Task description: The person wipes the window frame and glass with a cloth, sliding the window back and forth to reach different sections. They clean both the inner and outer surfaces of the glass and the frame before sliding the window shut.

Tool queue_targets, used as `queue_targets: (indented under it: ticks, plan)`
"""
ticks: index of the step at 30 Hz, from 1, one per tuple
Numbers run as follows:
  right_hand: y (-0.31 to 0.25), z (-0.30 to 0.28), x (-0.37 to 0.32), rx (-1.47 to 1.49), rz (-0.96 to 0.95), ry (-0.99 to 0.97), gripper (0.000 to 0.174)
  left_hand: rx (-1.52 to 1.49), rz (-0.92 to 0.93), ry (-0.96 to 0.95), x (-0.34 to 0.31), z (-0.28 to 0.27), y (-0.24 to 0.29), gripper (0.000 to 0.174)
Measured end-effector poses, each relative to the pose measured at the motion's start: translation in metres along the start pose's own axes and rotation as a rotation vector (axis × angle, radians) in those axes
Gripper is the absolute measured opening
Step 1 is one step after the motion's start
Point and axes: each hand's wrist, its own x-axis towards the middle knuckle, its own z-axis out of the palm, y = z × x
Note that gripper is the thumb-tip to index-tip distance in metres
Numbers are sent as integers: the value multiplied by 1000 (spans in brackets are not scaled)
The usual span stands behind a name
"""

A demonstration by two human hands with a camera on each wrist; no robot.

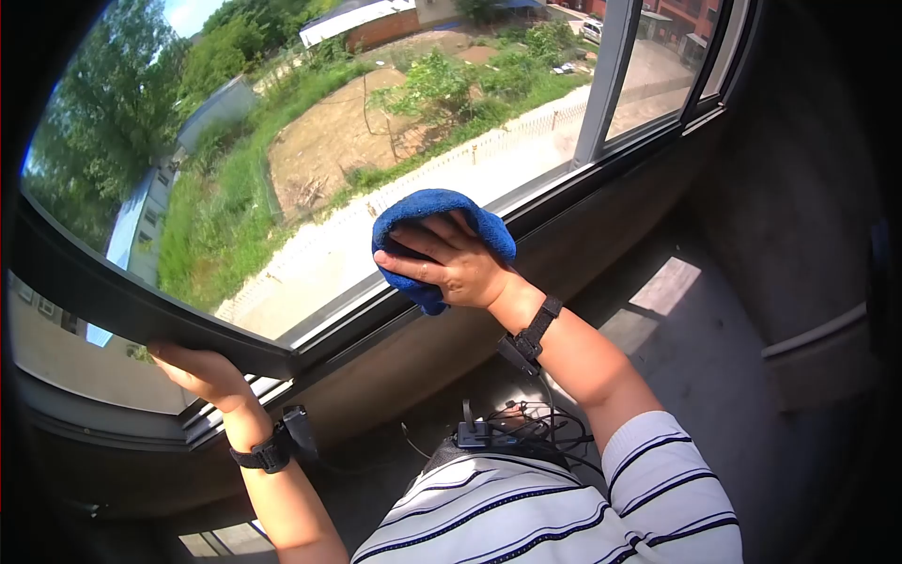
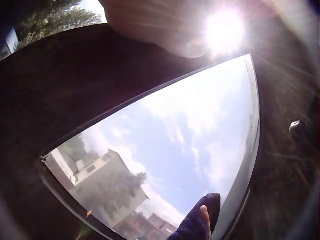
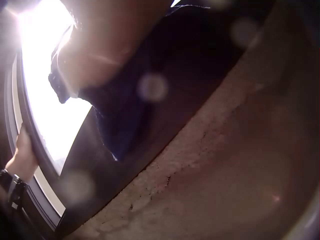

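Note:
My right hand (image 1: 460,268) presses a blue cloth (image 1: 427,207) against the lower part of the window glass (image 1: 329,235), fingers spread across it. The cloth's edge bunches up around the fingertips, and one corner hangs below the palm. In the right wrist view the cloth (image 3: 122,132) hangs dark over the sill beneath that hand. My left hand (image 1: 207,376) holds the dark frame of the tilted window sash (image 1: 141,301) at its lower left, some fingers hidden by the frame. The left wrist view shows the glass (image 2: 175,135) reflecting sky, buildings and the cloth.
Window track rails (image 1: 211,423) run below the left hand, and a grey upright bar (image 1: 606,85) divides the window at right. Black cables (image 1: 554,432) lie bundled at my waist. A rough wall ledge (image 3: 185,150) runs beneath the window.

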Motion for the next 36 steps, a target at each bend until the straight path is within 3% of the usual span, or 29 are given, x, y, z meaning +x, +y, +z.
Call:
queue_targets:
  ticks: [1,5,10,13,14,17,19,23,25,29,32,36]
  plan:
    - [12,-9,-9,-85,47,3,52,-1,2,-3,1,0,2,56]
    - [73,-40,-33,-146,289,343,73,-44,-100,-36,0,1,16,52]
    - [153,-84,-46,-159,665,620,69,40,16,-33,6,-9,-11,46]
    - [144,-83,-44,-352,722,564,79,2,21,-3,7,-6,-6,45]
    - [128,-78,-42,-302,681,544,83,4,7,0,8,-4,-1,45]
    - [77,-44,-45,-208,392,429,60,38,-30,1,9,-6,-3,45]
    - [52,-27,-51,-256,254,248,53,57,-18,6,13,-9,-11,46]
    - [36,-34,-42,-151,246,227,53,124,-6,15,14,-6,-5,53]
    - [38,-38,-47,-84,209,175,56,253,97,27,13,-4,6,58]
    - [41,-47,-59,-25,148,64,57,183,-38,25,12,-2,13,60]
    - [42,-44,-67,-1,117,15,48,85,-36,23,16,-2,2,62]
    - [43,-49,-64,53,129,-7,47,173,4,5,17,-6,0,64]
